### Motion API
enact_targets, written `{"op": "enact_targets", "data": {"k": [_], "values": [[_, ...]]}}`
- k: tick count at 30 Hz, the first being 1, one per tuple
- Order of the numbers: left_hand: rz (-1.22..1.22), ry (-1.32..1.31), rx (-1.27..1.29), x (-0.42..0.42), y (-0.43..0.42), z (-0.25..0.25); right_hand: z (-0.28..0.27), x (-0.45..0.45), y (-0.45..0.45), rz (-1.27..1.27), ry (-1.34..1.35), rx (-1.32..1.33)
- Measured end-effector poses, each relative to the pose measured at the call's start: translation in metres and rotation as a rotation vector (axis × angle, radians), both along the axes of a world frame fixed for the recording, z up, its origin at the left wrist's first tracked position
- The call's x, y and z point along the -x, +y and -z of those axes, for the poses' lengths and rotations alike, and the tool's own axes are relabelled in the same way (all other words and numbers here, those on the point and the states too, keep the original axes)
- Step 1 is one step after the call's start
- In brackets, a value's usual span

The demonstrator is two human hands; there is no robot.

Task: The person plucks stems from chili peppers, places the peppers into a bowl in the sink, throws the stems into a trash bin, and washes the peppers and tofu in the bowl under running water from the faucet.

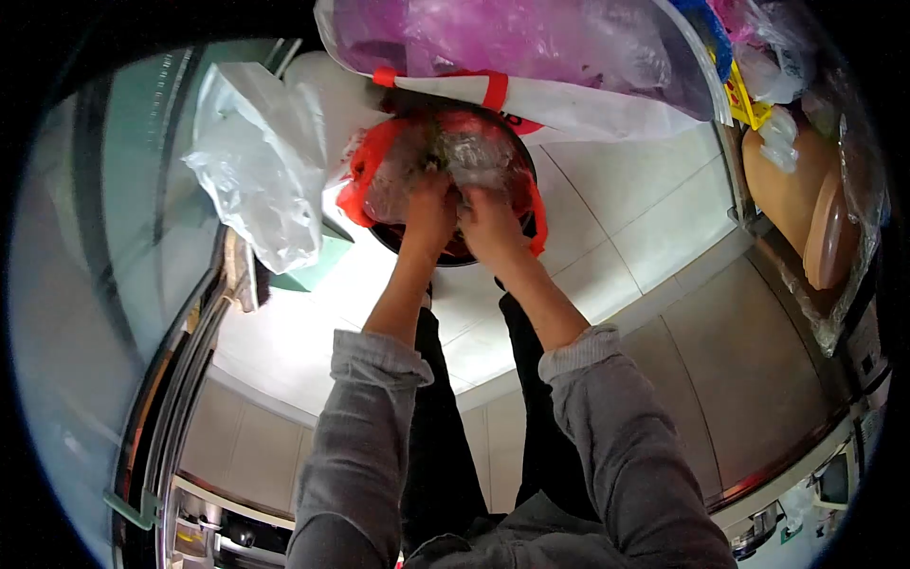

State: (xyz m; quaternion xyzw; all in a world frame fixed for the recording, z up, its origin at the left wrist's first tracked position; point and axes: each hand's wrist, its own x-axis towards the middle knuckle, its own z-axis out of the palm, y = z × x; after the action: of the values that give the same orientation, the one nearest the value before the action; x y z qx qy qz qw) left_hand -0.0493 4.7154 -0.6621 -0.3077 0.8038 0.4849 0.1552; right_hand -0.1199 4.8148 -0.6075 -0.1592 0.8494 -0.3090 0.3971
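Observation:
Both my hands reach over a round black container [527,156] that stands on the floor. A red plastic bag [356,180] lines it and hangs over its rim. Crumpled clear plastic [479,156] lies on top, with some dark green bits [434,142] in the middle. My left hand [431,204] is closed, its fingers bunched at the clear plastic. Close beside it my right hand [490,223] is closed on the plastic too. Both sets of fingertips are partly hidden in the folds.
A large bag of purple plastic [531,38] hangs just beyond the container. To the left is a white plastic bag [256,161] by a glass panel [142,218]. On the right, a tan container [787,180] sits near a yellow basket [744,100]. Pale tiles [664,237] cover the floor.

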Motion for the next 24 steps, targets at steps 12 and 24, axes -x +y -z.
{"op": "enact_targets", "data": {"k": [12,24], "values": [[-0.305,0.143,0.188,0.009,0.002,-0.159,-0.149,-0.011,0.049,0.325,0.358,0.277],[0.147,0.475,-0.561,-0.011,0.146,-0.478,-0.351,-0.261,0.208,1.135,0.283,0.147]]}}
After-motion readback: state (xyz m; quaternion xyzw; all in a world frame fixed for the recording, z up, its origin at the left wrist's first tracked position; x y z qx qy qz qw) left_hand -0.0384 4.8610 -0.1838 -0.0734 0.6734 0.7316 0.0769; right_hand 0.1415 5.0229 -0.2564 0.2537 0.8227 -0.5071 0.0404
